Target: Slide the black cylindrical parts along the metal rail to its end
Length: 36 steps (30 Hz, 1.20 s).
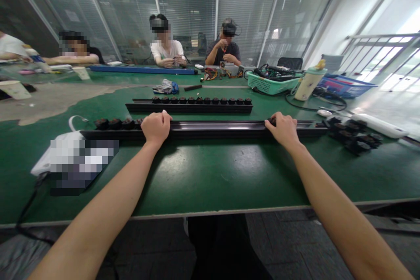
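Observation:
A long black rail (216, 133) with a shiny inner channel lies across the green table in front of me. Several small black modules (114, 123) sit in a row at its left end. My left hand (156, 127) is closed over the rail beside the last of these, its fingertips hidden behind the rail. Further right, my right hand (284, 129) is closed around a small dark module at the rail, mostly covered by the fingers. Behind, a second black rail (190, 108) carries a full row of similar modules.
Loose black modules (357, 135) are piled to the right. A white box (62, 148) and a blurred-out flat object lie on the left. Further back are a green basket (272, 83) of cables, a cream bottle (310, 83) and a grey-blue glove (166, 86). Several people sit across the table.

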### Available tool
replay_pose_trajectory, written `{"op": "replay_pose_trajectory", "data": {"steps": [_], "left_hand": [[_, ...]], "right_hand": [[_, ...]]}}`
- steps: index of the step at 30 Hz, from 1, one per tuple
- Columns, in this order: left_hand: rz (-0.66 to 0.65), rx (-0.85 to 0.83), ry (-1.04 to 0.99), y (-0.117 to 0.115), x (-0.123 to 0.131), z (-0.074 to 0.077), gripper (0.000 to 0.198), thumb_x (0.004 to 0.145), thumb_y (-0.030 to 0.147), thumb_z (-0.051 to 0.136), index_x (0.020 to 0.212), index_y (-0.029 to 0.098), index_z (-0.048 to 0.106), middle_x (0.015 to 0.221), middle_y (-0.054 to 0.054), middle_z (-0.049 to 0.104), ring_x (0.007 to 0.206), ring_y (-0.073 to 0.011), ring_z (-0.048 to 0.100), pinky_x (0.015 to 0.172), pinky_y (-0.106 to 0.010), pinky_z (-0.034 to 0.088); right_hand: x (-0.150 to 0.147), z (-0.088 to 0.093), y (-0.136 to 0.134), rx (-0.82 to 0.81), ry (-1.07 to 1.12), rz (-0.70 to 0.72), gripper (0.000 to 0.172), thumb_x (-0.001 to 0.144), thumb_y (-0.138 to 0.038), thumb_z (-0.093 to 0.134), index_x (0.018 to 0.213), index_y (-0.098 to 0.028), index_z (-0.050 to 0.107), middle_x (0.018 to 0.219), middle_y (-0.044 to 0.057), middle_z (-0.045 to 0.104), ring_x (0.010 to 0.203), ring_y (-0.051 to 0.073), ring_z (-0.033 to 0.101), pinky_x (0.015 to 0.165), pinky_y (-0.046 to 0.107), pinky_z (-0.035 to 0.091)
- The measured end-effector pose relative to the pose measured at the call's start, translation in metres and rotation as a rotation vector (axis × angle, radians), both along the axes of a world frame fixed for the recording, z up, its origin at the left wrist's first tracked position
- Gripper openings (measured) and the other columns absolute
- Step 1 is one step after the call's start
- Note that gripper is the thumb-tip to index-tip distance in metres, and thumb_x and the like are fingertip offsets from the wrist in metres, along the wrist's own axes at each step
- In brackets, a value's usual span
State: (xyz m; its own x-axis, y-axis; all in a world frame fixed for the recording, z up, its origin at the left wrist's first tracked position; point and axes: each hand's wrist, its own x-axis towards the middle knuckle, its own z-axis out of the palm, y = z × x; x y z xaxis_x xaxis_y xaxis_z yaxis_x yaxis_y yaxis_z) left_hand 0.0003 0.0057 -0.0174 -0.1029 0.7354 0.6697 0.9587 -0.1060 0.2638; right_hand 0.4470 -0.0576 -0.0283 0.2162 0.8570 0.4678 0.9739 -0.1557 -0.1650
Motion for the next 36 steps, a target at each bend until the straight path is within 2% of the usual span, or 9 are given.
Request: {"op": "replay_pose_trajectory", "data": {"steps": [10, 36], "left_hand": [[-0.004, -0.011, -0.014, -0.0008, 0.0004, 0.0004, 0.063, 0.104, 0.041, 0.026, 0.09, 0.02, 0.083, 0.088, -0.014, 0.073, 0.086, -0.0278, 0.065, 0.076, -0.038, 0.04], [0.007, 0.0, 0.018, -0.0013, 0.0, 0.0007, 0.065, 0.104, 0.041, 0.024, 0.091, 0.021, 0.084, 0.088, -0.014, 0.075, 0.084, -0.0262, 0.066, 0.073, -0.037, 0.04]], "right_hand": [[0.006, -0.0022, 0.0012, 0.03, 0.026, -0.062, 0.035, 0.095, -0.045, 0.044, 0.106, -0.017, 0.061, 0.102, 0.019, 0.069, 0.099, 0.033, 0.054, 0.09, 0.045, 0.035], [0.0059, 0.0056, -0.0066, -0.01, 0.031, -0.209, 0.04, 0.094, -0.04, 0.043, 0.112, -0.011, 0.064, 0.109, 0.024, 0.068, 0.104, 0.035, 0.051, 0.093, 0.05, 0.034]]}}
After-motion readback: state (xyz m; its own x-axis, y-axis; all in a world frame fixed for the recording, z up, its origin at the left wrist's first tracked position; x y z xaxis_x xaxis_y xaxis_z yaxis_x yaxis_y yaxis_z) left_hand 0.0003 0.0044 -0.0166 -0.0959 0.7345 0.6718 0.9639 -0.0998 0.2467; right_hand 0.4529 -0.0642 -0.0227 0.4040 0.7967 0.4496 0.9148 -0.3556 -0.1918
